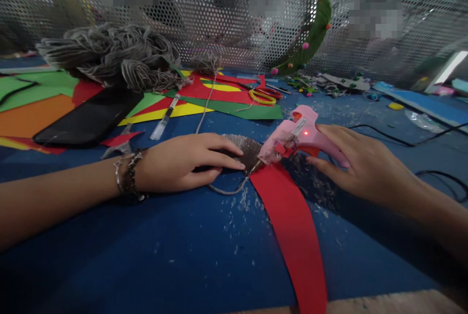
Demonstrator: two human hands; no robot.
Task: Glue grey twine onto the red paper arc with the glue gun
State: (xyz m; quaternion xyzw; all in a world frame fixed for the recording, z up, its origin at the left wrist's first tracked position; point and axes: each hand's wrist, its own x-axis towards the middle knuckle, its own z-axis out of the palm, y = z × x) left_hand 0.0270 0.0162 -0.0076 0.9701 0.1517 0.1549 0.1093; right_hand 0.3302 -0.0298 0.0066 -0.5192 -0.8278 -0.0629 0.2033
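Observation:
My right hand [365, 158] is closed around the handle of a pink hot glue gun [305, 126], whose small light glows red. Its metal nozzle points down and left, at the end of a grey yarn-wrapped section [248, 150]. That section joins a curved red strip [292, 226], which runs toward the table's near edge. My left hand [186, 160] rests with fingers stretched out on the wrapped section, fingertips close to the nozzle. A strand of grey yarn [228, 192] loops from beneath this hand to the nozzle's tip.
Behind my left hand lie a black phone [91, 116], a big grey yarn bundle [117, 55], coloured sheets [36, 114] and a clear-and-black pen-like tube [165, 118]. Scissors [263, 97] lie farther back. A green pom-pom-dotted curve [316, 36] stands against perforated metal mesh [219, 21]. A black cord [387, 133] trails right.

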